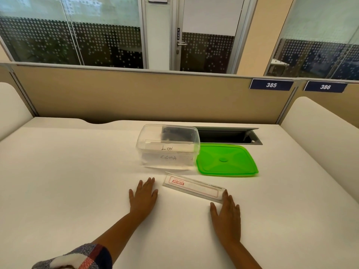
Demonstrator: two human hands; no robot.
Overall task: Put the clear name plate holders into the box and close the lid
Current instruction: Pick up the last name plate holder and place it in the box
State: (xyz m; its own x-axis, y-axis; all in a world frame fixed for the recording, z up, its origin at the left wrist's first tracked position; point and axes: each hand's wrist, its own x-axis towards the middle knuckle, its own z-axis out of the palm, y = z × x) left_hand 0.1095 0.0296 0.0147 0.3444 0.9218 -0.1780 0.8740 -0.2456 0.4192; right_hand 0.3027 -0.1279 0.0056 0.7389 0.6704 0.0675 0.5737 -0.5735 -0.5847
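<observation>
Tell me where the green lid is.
In the head view, the lid lies flat on the desk, right of the clear box.

You sit at a white surface (58, 181) fenced by a tan partition panel (136, 98) along its far edge, with white rounded side dividers (318, 121) left and right. An open grey cable tray (229, 135) is sunk into the surface near the back. On the partition's top right you see two dark blue number plates, 385 (271, 85) and 386 (325, 86). Behind it stand glass walls (68, 41) frosted with dot patterns, and a glass door (206, 35) marked PUSH with a metal handle (181, 43). Soft, even light fills the room.
</observation>
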